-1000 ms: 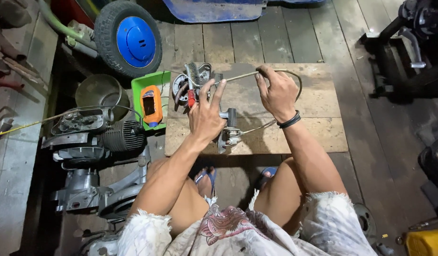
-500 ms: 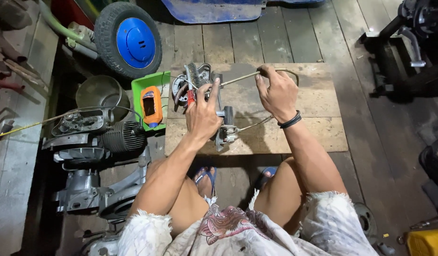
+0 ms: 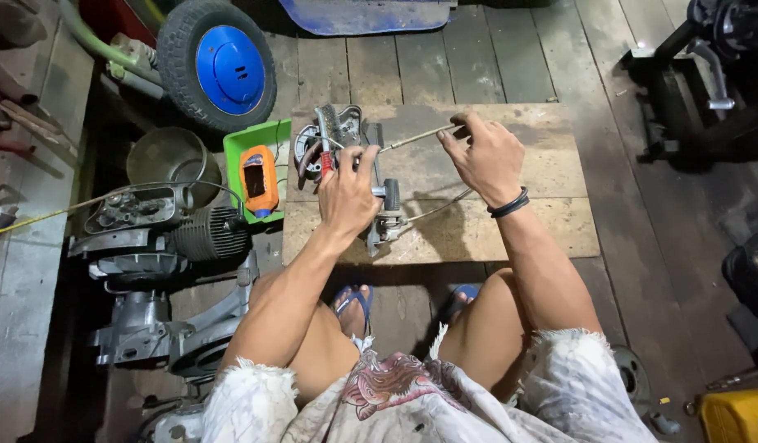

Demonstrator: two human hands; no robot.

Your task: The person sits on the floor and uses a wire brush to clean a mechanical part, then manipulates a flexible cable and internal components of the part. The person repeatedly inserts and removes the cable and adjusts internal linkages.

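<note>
While crouched over a low plywood board [image 3: 510, 230] laid on the plank floor, gripping with both hands. Left hand [image 3: 350, 193] clenched over the near end of a grey metal mechanical assembly [image 3: 346, 143], fingers wrapped round its upright body beside a small dark roller part [image 3: 390, 195]. Right hand [image 3: 484, 156] pinched shut on a thin metal cable [image 3: 416, 138], thumb and forefinger at its outer end. Cable running nearly level from the right hand leftward into the assembly, long axis across the board, slightly tilted down toward the left. Assembly lying just ahead of the left hand and well left of the right; left hand nearer and touching, right hand joined to it only through the cable. A second wire [image 3: 436, 209] looping back under the right wrist. Off the board to the left, a green tray [image 3: 235, 148] holding an orange meter [image 3: 258, 179], a finned engine block [image 3: 202, 234], a metal bowl [image 3: 161, 156], and a blue-hubbed wheel [image 3: 219, 66] farther up
</note>
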